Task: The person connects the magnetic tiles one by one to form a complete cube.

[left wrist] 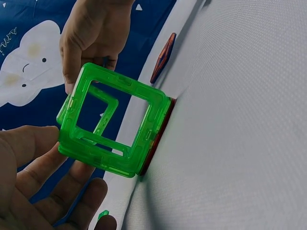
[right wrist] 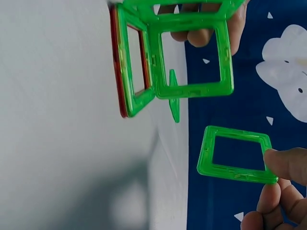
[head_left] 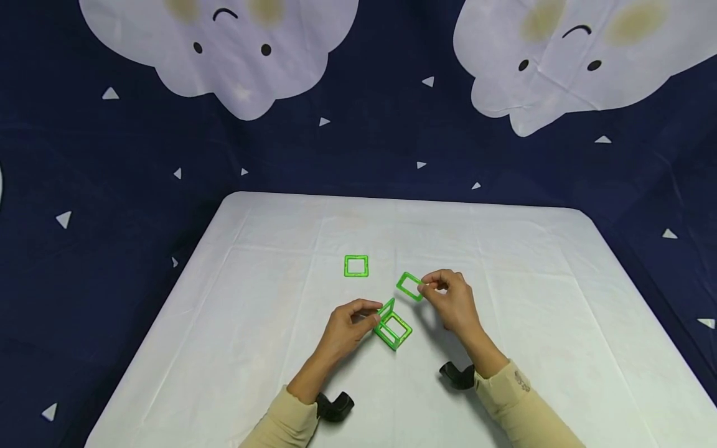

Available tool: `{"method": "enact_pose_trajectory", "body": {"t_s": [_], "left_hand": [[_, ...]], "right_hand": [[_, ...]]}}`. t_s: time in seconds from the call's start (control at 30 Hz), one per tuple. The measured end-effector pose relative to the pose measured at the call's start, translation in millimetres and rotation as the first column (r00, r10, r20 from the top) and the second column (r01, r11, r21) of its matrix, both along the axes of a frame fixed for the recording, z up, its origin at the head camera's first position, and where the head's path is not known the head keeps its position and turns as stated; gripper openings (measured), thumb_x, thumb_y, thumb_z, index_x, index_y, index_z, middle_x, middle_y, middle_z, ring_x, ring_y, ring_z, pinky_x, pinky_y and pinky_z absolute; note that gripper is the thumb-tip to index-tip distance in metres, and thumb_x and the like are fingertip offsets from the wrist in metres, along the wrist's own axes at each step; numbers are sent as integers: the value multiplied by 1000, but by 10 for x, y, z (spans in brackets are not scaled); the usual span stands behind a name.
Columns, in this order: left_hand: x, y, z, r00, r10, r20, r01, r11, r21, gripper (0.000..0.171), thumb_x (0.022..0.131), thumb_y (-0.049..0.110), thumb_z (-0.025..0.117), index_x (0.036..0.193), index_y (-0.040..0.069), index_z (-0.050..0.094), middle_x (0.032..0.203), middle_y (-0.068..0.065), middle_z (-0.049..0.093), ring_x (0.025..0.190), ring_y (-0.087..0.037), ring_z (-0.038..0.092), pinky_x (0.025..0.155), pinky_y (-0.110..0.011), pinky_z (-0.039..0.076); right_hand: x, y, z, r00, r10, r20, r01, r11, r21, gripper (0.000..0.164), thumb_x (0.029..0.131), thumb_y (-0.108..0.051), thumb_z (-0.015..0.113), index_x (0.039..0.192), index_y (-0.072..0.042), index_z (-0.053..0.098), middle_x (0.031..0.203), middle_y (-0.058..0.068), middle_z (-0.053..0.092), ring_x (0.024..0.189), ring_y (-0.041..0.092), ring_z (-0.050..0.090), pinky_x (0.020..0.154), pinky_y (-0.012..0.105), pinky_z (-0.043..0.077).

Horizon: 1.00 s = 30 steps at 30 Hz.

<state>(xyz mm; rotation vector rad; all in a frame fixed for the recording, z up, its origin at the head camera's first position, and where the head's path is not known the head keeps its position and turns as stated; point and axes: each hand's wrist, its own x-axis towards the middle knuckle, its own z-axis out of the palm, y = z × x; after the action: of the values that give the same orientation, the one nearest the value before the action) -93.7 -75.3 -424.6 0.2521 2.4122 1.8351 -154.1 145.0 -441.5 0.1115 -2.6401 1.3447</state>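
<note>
Green square-framed magnetic tiles form a small corner on the white table, one tile flat and two upright. A red layer shows beneath the flat tile in the right wrist view. My left hand pinches an upright tile at its edge, thumb in front; its other fingers are partly behind. To the right, my right hand pinches a loose green tile by one edge, tilted and raised above the table. The loose tile and the corner are apart.
Another green square tile lies flat farther back on the white table. A thin reddish piece appears near the table edge in the left wrist view; I cannot tell what it is. A dark blue cloth with clouds hangs behind.
</note>
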Motion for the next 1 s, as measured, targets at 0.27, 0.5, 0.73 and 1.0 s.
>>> {"method": "enact_pose_trajectory", "body": {"t_s": [0.27, 0.5, 0.73, 1.0], "left_hand": [[-2, 0, 2, 1000, -1, -6, 0, 1000, -3, 24, 88, 6, 62, 110, -3, 67, 100, -20, 68, 92, -33, 64, 74, -20, 48], [-2, -2, 16, 1000, 7, -2, -7, 1000, -8, 23, 88, 7, 63, 110, -1, 67, 100, -20, 68, 93, -33, 64, 75, -20, 48], [-1, -1, 21, 1000, 17, -8, -17, 1000, -18, 23, 88, 7, 63, 109, -1, 68, 100, -19, 69, 93, -33, 64, 76, -22, 48], [6, 5, 12, 1000, 18, -10, -18, 999, -30, 23, 88, 7, 63, 109, -1, 68, 100, -19, 69, 93, -32, 65, 77, -23, 48]], "right_hand": [[139, -29, -26, 999, -13, -53, 14, 999, 31, 10, 78, -13, 74, 86, -10, 69, 76, 3, 62, 82, 16, 53, 71, 27, 38], [240, -51, -87, 999, -6, -52, 8, 999, 46, 9, 77, -12, 74, 85, -10, 69, 74, 2, 61, 79, 15, 52, 69, 26, 38], [297, -78, -132, 999, -12, -48, 16, 997, 79, 10, 76, -14, 75, 83, -13, 69, 71, 0, 62, 80, 16, 54, 75, 32, 31], [326, -94, -160, 999, -28, -43, 32, 997, 74, 10, 75, -15, 75, 83, -13, 69, 71, -1, 61, 79, 15, 54, 74, 30, 33]]}}
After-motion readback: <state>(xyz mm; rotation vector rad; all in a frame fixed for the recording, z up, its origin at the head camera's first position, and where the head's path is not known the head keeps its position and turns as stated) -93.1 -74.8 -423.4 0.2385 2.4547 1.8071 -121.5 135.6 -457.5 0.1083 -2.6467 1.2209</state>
